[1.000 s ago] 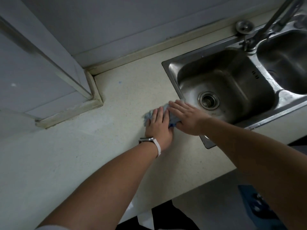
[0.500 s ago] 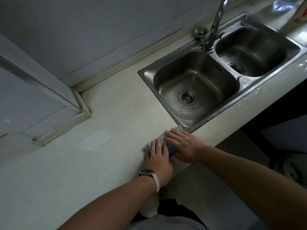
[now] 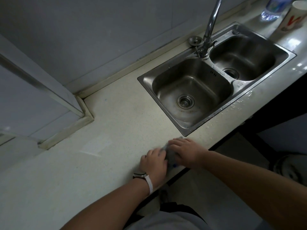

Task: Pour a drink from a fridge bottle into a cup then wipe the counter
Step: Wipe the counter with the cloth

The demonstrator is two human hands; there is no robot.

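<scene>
Pressing crumpled grey-blue cloth (image 3: 169,156) at counter (image 3: 116,130) edge: left hand (image 3: 153,162) curled on it, right hand (image 3: 184,151) flat.

Double steel sink (image 3: 237,83) (strainer (image 3: 185,101) in nearer basin), tall faucet (image 3: 210,25) behind divider.

The counter (image 3: 116,127) is cream with a fine dark speckle and one paler, whitish rectangular patch near its middle. The cloth (image 3: 170,156) on it is grey-blue, with a small bright blue mark at its near edge. The sink (image 3: 166,90) is dull steel grey, stained brownish round the drain; the tap (image 3: 211,19) is shiny chrome. At the far right the cup (image 3: 294,17) is white with red lettering, and the bottle (image 3: 272,7) beside it is clear with a blue label. The wall (image 3: 99,30) is pale blue-grey, its trim strip (image 3: 132,67) cream. The watch strap (image 3: 150,184) is white, the watch (image 3: 139,175) dark. The shirt (image 3: 166,221) is light grey
</scene>
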